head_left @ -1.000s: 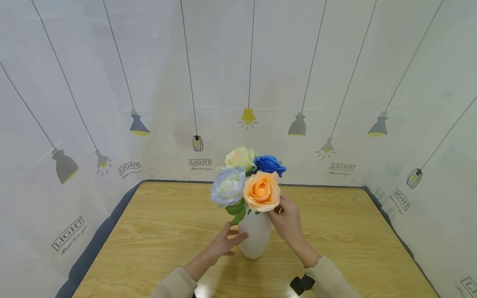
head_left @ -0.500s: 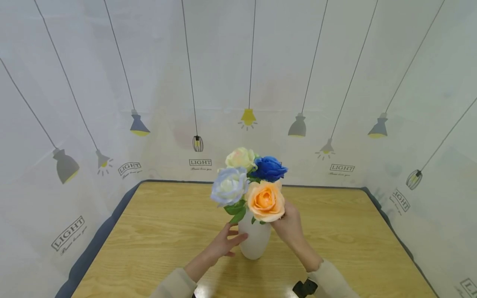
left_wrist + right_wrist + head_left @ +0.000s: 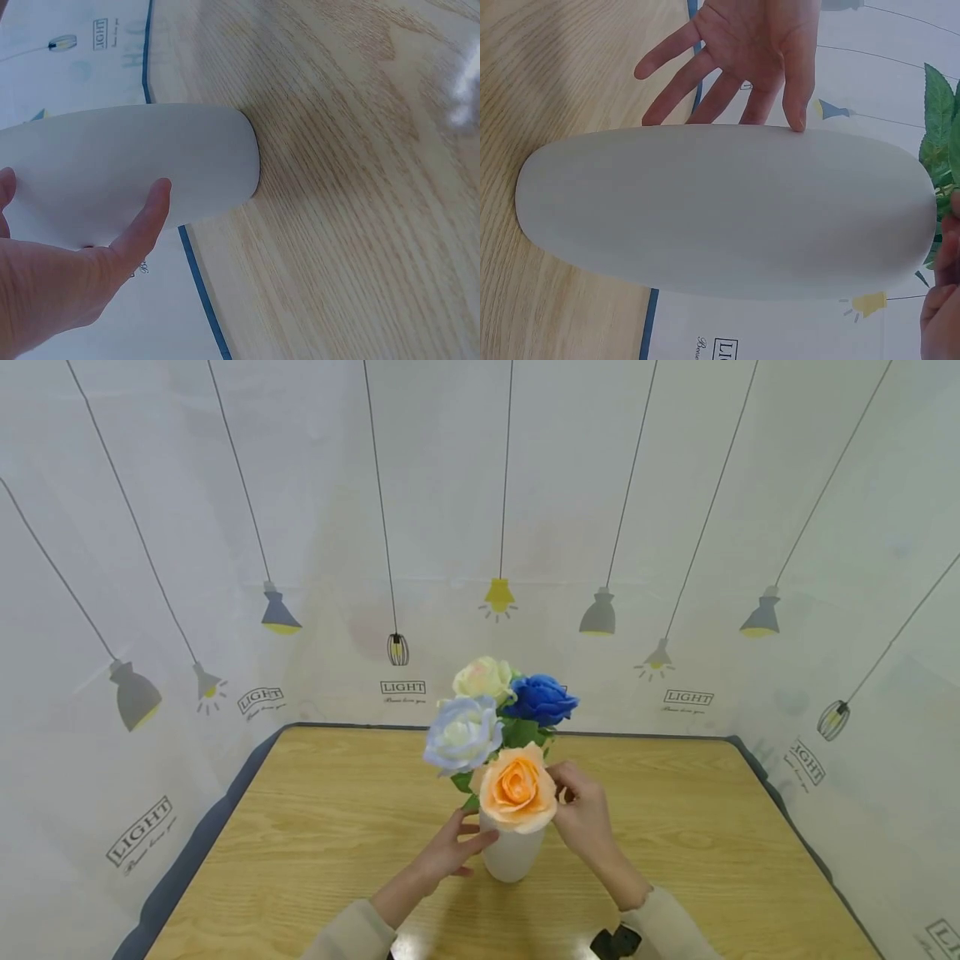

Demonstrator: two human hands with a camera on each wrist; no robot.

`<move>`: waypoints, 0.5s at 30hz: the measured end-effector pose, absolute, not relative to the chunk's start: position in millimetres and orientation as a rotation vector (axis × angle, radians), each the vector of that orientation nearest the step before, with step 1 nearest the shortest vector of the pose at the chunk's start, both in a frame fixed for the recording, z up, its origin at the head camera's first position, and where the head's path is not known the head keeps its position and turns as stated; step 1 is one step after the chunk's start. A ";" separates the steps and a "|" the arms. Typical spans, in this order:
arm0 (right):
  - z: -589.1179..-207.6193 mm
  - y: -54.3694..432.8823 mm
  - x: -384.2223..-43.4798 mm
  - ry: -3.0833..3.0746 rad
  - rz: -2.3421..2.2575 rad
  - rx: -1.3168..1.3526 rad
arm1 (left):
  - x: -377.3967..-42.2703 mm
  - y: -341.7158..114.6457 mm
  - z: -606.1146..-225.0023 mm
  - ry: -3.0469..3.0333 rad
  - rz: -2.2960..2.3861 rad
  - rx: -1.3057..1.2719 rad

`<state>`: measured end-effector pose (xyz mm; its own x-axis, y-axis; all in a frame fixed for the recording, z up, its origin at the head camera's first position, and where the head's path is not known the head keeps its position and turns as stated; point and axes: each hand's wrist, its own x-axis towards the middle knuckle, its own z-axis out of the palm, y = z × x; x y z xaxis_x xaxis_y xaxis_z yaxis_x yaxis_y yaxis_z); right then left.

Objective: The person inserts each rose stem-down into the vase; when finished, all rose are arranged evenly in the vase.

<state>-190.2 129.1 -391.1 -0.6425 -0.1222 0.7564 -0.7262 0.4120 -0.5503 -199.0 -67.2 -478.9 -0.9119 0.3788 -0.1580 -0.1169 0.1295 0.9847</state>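
Note:
A white vase (image 3: 513, 857) stands upright on the table, holding several roses. The fingers of my left hand (image 3: 447, 847) touch its left side, extended and spread, with the palm off the surface. In the right wrist view, that left hand (image 3: 754, 45) has one finger free of the vase (image 3: 720, 210). My right hand (image 3: 583, 806) pinches the peach-orange rose (image 3: 519, 787) at its right edge, over the vase's mouth; the bloom partly hides the fingertips. Behind it are a pale blue rose (image 3: 462, 735), a cream rose (image 3: 483, 679) and a deep blue rose (image 3: 543, 699).
The wood-grain table (image 3: 337, 793) has a dark blue edge along its back and sides. Around it hangs a white backdrop (image 3: 450, 485) printed with lamps. A black device (image 3: 615, 941) is strapped at the right wrist. Green leaves (image 3: 939, 120) stick out of the vase's mouth.
The orange rose first shifted slightly right, then came left and lower, now covering the vase's top and exposing leaves behind it. My right hand moved with it; my left hand and the vase stayed put.

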 end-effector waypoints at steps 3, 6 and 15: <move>-400.8 132.3 -199.2 -2.049 1.189 0.671 | -199.5 -66.5 -480.0 2.046 1.837 0.240; -409.7 136.0 -208.5 -2.064 1.178 0.632 | -199.8 -65.9 -480.5 2.056 1.829 0.228; -411.6 137.9 -213.9 -2.068 1.187 0.595 | -200.8 -65.3 -481.1 2.053 1.821 0.200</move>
<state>-213.9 137.9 -411.6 -0.6708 -0.0561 0.7395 -0.6669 0.4819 -0.5684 -200.8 -65.3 -481.1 -0.9146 0.3561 -0.1914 -0.1475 0.1468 0.9781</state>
